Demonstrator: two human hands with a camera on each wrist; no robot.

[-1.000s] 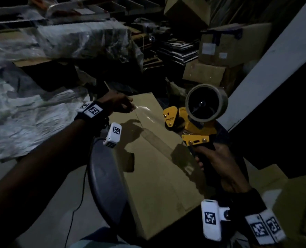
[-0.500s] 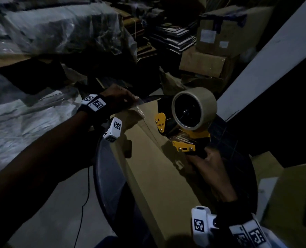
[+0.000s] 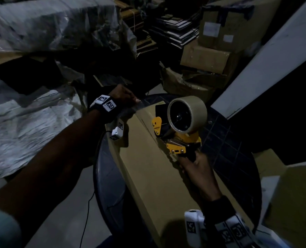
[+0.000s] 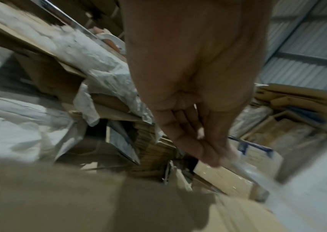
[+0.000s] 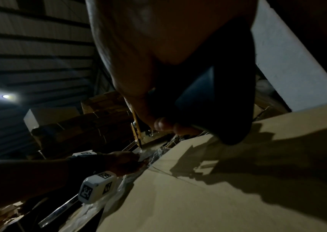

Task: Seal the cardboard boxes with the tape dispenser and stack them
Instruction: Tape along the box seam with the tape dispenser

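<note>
Right hand grips dispenser; left hand apparently pinches tape.

Cardboard box: long, tan, flat on the round dark counter, flaps closed. Tape dispenser: yellow frame, roll of tan tape upright, nose on the box's centre seam near its far end. Clear tape strip at the far edge.

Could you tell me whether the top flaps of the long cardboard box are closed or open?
Closed: the long brown cardboard box shows flat top flaps meeting along one seam.
</note>
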